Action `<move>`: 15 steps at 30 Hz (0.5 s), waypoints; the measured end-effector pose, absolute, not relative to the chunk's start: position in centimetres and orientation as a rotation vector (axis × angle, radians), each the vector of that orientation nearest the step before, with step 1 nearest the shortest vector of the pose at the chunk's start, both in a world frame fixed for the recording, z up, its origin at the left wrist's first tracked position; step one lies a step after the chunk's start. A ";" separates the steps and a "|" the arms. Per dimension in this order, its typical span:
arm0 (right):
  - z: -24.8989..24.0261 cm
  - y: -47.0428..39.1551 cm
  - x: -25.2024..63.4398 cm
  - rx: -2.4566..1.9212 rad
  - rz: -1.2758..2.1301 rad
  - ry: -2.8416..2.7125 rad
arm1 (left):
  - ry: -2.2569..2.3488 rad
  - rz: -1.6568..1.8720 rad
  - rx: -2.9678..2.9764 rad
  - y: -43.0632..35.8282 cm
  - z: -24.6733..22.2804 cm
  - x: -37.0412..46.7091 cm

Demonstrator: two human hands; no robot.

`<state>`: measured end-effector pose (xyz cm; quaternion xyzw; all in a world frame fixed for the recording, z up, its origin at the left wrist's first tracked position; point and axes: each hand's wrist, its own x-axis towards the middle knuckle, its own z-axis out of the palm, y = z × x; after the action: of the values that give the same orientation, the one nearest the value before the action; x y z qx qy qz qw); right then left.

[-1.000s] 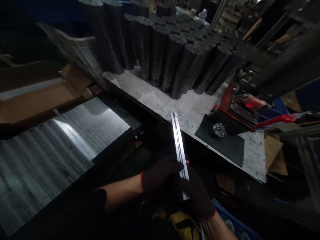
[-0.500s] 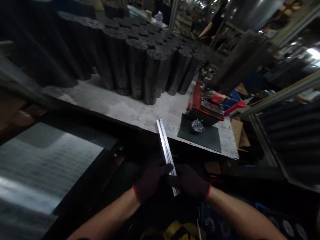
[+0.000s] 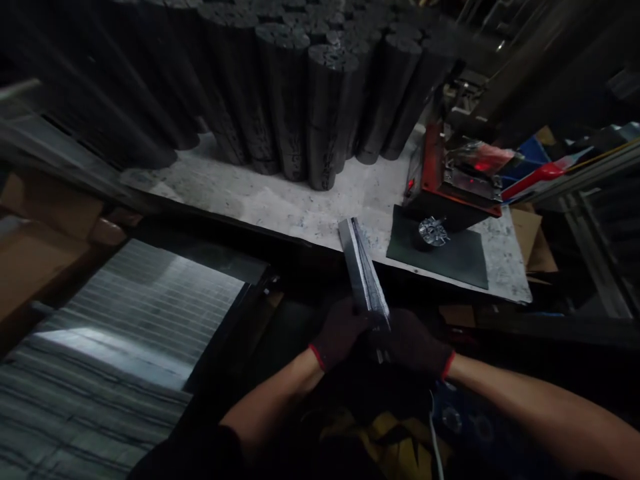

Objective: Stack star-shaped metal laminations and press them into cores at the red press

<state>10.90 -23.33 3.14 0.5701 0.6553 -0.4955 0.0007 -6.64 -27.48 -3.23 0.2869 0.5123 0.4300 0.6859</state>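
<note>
A long silvery metal strip bundle (image 3: 364, 270) points away from me, its far end over the front edge of the white-covered bench (image 3: 280, 210). My left hand (image 3: 343, 333), in a dark glove with a red cuff, is closed round its near part from the left. From the right, my right hand (image 3: 413, 340), gloved the same way, grips the same near part. Dark shade hides most of the fingertips. Beyond the strips, a round metal piece (image 3: 434, 231) lies on a dark green mat (image 3: 457, 260).
Several tall dark cylinders (image 3: 323, 120) stand on the bench. A red-edged device (image 3: 465, 193) sits at the right, with a red-handled tool (image 3: 543, 173) beside it. Ribbed metal sheets (image 3: 160, 293) lie at lower left, near cardboard boxes (image 3: 45, 260).
The view has shifted down and closer to the bench. The strip bundle has turned to show a wider side, with its strips slightly fanned. Both hands still hold it.
</note>
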 end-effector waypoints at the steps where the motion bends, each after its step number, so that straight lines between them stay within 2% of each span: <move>1: 2.9 -23.5 10.8 1.787 -1.590 2.063 | 1.146 0.956 0.674 -27.4 -3.2 -6.8; 6: 2.5 -24.0 11.5 1.787 -1.723 2.056 | 1.111 1.004 0.736 -27.9 -3.1 -7.8; 11: 3.6 -23.9 17.3 1.940 -1.217 2.109 | 1.416 0.889 0.864 -29.8 -2.9 -13.6; 15: 4.1 -22.4 23.0 1.930 -1.089 2.253 | 1.391 0.661 1.169 -30.3 -0.3 -21.3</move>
<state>23.03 -22.42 4.07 0.6107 0.7129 -0.3446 -0.0094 -21.27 -30.35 -0.25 0.4976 0.5921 0.2814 0.5680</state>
